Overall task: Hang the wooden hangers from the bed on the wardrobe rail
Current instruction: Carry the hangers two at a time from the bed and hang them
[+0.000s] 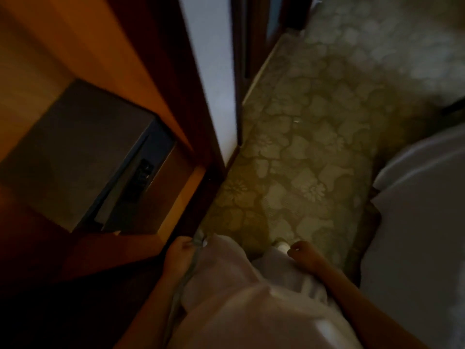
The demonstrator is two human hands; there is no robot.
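Nearest is the person's loose white clothing [239,298]; the left hand [179,255] hangs at its left side with fingers curled, right beside a thin grey cord [187,275]; I cannot tell if it holds the cord; the right hand [302,254] hangs on the right, fingers loosely curled, holding nothing; further off lies the green carpet with pale flower shapes [302,147]; the white bed [415,235] is on the right; the brown wooden wardrobe [141,71] stands on the left with a dark grey box [75,152] inside; where the wooden hangers are, I cannot tell.
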